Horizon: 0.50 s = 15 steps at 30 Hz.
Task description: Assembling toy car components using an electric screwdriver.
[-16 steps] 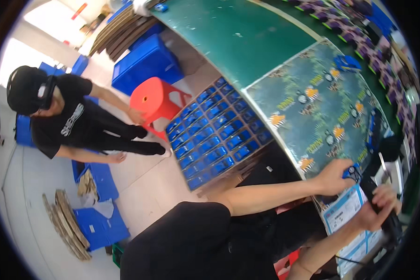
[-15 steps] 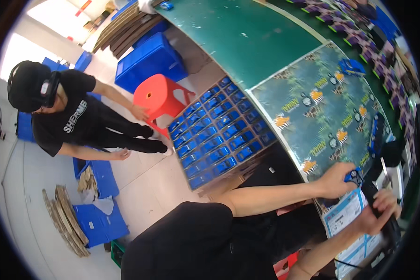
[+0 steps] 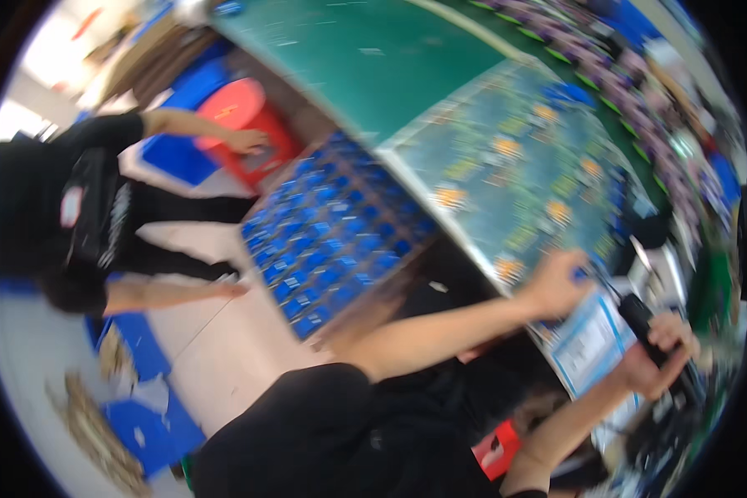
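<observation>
Above the near edge of the patterned mat (image 3: 473, 166), my left hand (image 3: 554, 286) is closed around a small blue toy car (image 3: 583, 272), mostly covered by the fingers. My right hand (image 3: 660, 357) wraps a black stick-shaped tool, seemingly an electric screwdriver (image 3: 636, 314). The tool's front end points at the car. Whether they touch is blurred. Below both hands lies a white and blue printed sheet (image 3: 585, 344). Another blue toy car (image 3: 568, 94) rests at the mat's far edge.
Left of the table stands a carton (image 3: 307, 336) with rows of blue toy cars. Beyond it are a red stool (image 3: 239, 104) and a co-worker (image 3: 50, 207) reaching to it. Blue bins (image 3: 141, 423) stand on the floor. A conveyor (image 3: 614, 91) carries purple items.
The whole view has swung and blurred, shifting the scene left. The co-worker now bends forward, one hand over the stool. My hands keep hold of the toy car and the screwdriver.
</observation>
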Each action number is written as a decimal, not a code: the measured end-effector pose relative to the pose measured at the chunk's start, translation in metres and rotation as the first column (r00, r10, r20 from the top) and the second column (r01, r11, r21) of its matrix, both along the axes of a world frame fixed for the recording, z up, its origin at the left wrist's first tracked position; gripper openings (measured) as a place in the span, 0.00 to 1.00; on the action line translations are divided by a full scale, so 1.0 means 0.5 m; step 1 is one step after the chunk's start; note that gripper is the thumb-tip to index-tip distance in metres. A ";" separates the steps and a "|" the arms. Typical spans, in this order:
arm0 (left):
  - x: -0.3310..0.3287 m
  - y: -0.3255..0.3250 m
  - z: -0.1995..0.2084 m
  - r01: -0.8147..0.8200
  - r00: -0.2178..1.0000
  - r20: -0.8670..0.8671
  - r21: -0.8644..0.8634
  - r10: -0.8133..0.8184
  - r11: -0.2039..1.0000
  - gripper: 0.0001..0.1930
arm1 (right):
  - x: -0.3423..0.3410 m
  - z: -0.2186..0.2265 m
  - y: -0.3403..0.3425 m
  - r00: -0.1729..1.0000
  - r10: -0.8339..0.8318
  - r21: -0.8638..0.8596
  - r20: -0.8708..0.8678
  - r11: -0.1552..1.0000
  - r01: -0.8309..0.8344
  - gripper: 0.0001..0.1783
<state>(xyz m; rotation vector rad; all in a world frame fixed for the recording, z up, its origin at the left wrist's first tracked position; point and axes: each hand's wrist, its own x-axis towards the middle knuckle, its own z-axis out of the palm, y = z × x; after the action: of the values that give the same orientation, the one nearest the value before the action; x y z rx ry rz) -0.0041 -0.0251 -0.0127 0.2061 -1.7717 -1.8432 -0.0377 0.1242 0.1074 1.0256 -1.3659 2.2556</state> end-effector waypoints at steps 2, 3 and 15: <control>-0.002 -0.035 -0.008 0.044 0.981 0.142 0.490 -0.130 0.871 0.08 | 0.002 0.033 0.003 0.998 0.050 -0.017 -0.046 0.999 -0.051 0.10; 0.011 -0.073 0.011 0.165 0.956 -0.002 0.830 -0.294 0.532 0.10 | -0.006 0.033 0.017 0.999 -0.001 -0.033 -0.046 0.999 -0.001 0.09; 0.022 -0.024 0.027 0.380 0.852 -0.071 0.765 -0.518 0.520 0.29 | -0.116 0.034 0.077 0.904 -0.424 -0.026 0.050 0.905 0.426 0.09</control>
<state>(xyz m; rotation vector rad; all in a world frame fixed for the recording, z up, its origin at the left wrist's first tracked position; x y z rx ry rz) 0.0068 -0.0370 0.0007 0.2266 -1.0540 -2.9908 -0.0955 0.1625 0.1246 0.5929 -1.3989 1.9745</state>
